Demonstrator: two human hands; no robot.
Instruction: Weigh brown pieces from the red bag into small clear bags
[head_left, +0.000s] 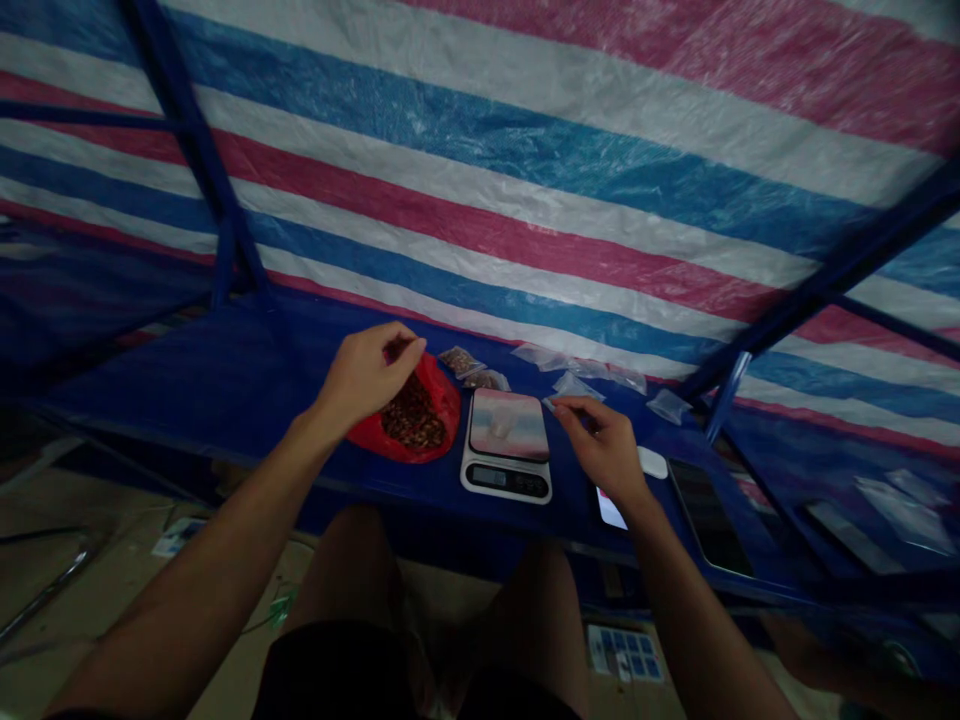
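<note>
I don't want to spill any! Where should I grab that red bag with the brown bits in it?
Probably by its loose rim, from above. The red bag is soft and lies open with the brown bits heaped inside, so gather the far edge, by the left hand, and lift; grabbing lower would likely tip them out.

Makeshift packing stall — striped tarp (525,200) wall, blue metal frame (202,150), 1 digital scale (507,445) w/ baggies (577,365).
</note>
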